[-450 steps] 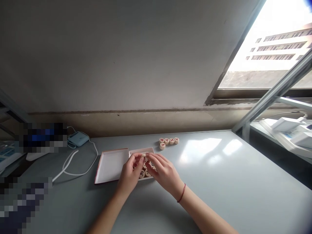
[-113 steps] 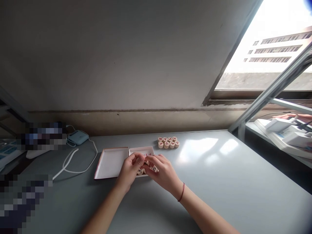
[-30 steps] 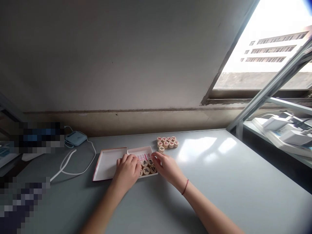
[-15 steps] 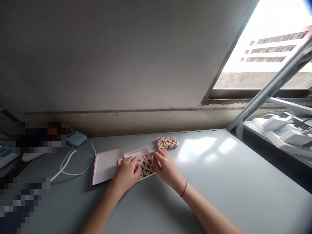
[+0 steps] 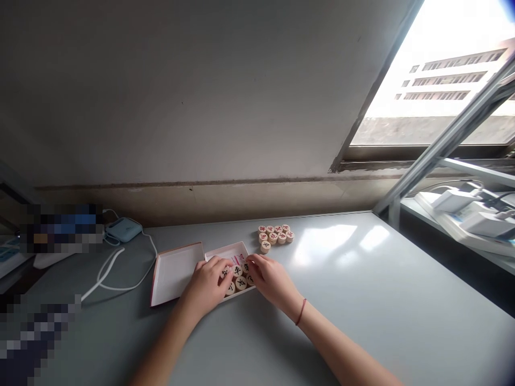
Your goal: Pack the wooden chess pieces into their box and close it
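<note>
Black-marked xiangqi pieces (image 5: 241, 283) lie in rows in a shallow white box (image 5: 227, 251). My left hand (image 5: 210, 279) reaches over the box's left side, its thumb and index finger bent around a piece at the row's left end; its other fingertips are hidden. At the right side, my right hand (image 5: 273, 276) has thumb and index finger closed at the piece at that row's other end, partly covering it. Behind the box stand red-marked xiangqi pieces (image 5: 273, 236) in a close group, with one black-marked piece (image 5: 265, 246) at their front.
An open white box lid (image 5: 177, 273) lies left of the box on the grey table (image 5: 362, 321). Farther left are a light blue device (image 5: 124, 229) and a looped white cable (image 5: 105, 274). At right, a metal frame holds a shelf with white plugs (image 5: 458, 203).
My right hand has drawn slightly back and down from the lone black-marked piece, which now shows fully. Its fingers have come to the box's right end. My left hand has barely moved.
</note>
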Demonstrator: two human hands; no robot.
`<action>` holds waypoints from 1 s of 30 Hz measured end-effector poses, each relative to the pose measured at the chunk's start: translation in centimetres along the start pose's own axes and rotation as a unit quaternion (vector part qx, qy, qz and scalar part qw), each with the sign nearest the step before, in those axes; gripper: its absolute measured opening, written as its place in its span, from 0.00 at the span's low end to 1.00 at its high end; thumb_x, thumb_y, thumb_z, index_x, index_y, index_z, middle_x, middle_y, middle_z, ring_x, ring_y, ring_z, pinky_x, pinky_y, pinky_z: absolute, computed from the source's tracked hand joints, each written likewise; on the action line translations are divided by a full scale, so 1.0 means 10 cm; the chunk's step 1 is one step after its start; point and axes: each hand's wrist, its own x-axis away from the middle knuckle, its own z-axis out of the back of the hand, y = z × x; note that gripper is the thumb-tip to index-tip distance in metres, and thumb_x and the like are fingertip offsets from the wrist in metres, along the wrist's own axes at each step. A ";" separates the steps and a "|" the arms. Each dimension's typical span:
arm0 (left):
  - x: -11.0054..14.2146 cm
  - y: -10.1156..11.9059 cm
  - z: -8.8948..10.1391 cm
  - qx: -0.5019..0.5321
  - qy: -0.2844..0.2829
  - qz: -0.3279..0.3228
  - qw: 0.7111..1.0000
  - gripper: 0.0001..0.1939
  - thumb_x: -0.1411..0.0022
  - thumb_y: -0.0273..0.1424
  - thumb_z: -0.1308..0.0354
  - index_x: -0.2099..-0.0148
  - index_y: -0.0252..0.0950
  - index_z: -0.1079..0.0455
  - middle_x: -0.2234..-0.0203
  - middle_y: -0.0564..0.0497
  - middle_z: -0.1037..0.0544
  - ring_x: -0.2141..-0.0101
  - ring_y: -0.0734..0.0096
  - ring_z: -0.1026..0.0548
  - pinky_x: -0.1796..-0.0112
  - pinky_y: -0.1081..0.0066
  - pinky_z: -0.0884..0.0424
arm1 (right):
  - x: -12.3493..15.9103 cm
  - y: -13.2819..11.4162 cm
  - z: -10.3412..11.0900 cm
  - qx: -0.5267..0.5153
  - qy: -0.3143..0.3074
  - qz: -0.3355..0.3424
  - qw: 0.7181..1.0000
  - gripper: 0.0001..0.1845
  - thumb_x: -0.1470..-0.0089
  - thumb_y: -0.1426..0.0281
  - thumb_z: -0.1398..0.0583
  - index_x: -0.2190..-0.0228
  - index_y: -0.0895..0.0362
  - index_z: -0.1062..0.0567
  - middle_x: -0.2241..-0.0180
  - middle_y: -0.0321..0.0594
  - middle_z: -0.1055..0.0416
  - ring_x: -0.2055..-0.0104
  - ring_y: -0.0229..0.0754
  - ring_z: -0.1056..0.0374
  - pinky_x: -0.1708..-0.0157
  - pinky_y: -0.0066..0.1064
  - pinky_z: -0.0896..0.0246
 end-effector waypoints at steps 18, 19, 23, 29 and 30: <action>-0.02 0.22 0.00 0.304 0.135 0.102 0.938 0.16 0.41 0.44 0.44 0.56 0.39 0.29 0.60 0.48 0.22 0.60 0.65 0.24 0.59 0.69 0.28 | 0.05 -0.15 0.03 -0.014 0.131 0.195 0.972 0.11 0.42 0.69 0.46 0.56 0.56 0.32 0.67 0.42 0.28 0.68 0.41 0.33 0.69 0.31 0.37; -0.02 0.20 0.00 0.319 0.147 0.116 0.929 0.17 0.42 0.45 0.44 0.57 0.38 0.29 0.62 0.48 0.22 0.61 0.65 0.24 0.60 0.69 0.27 | 0.04 -0.13 0.07 -0.018 0.144 0.187 0.972 0.11 0.43 0.70 0.46 0.57 0.56 0.32 0.66 0.43 0.28 0.66 0.42 0.32 0.67 0.31 0.36; -0.05 0.10 0.05 0.384 0.178 0.175 0.889 0.22 0.44 0.45 0.42 0.54 0.35 0.29 0.66 0.48 0.23 0.64 0.66 0.24 0.61 0.67 0.27 | -0.06 0.10 0.32 -0.024 0.182 0.103 0.977 0.14 0.48 0.72 0.45 0.59 0.56 0.28 0.57 0.47 0.30 0.59 0.44 0.32 0.61 0.33 0.35; -0.09 0.02 0.06 0.446 0.196 0.234 0.841 0.28 0.49 0.38 0.38 0.46 0.37 0.33 0.56 0.45 0.25 0.53 0.64 0.27 0.55 0.66 0.31 | -0.11 0.47 0.58 0.049 0.039 -0.055 0.997 0.13 0.55 0.73 0.44 0.64 0.54 0.26 0.66 0.38 0.28 0.74 0.36 0.36 0.72 0.29 0.40; -0.09 0.01 0.05 0.450 0.189 0.233 0.841 0.29 0.49 0.38 0.38 0.45 0.37 0.34 0.56 0.45 0.25 0.54 0.64 0.27 0.54 0.66 0.31 | -0.11 0.50 0.58 0.058 0.018 -0.061 0.996 0.14 0.55 0.73 0.44 0.63 0.53 0.27 0.66 0.37 0.28 0.74 0.36 0.36 0.72 0.28 0.41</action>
